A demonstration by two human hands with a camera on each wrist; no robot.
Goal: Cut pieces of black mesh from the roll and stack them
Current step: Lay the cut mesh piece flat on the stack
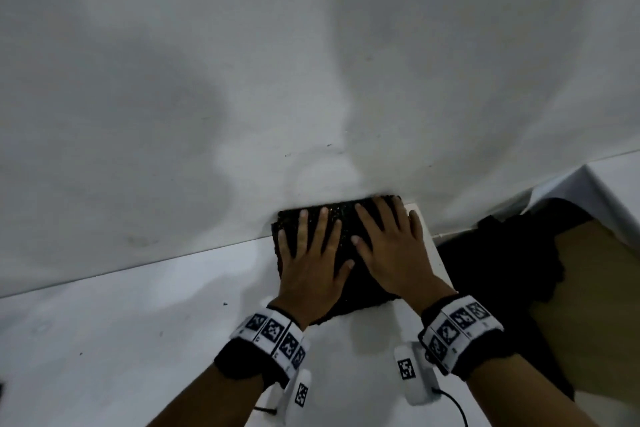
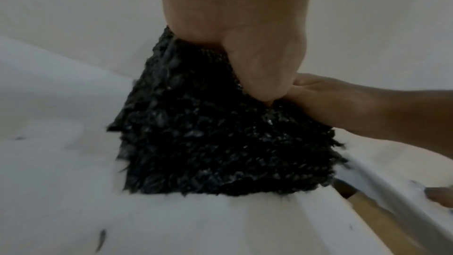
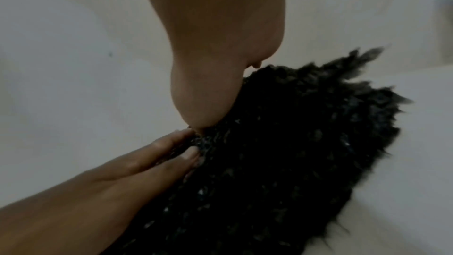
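Note:
A stack of cut black mesh pieces lies on the white table against the wall, near the table's right end. My left hand lies flat on its left half with fingers spread and straight. My right hand presses flat on the right half, fingers straight. In the left wrist view the mesh stack shows frayed edges under my left hand, with my right hand beside it. In the right wrist view my right hand rests on the mesh stack, and my left hand touches its left edge.
The white table runs left and toward me from the stack. A white wall stands right behind the stack. The table's right edge drops off beside my right hand. More black material lies below on the floor at right.

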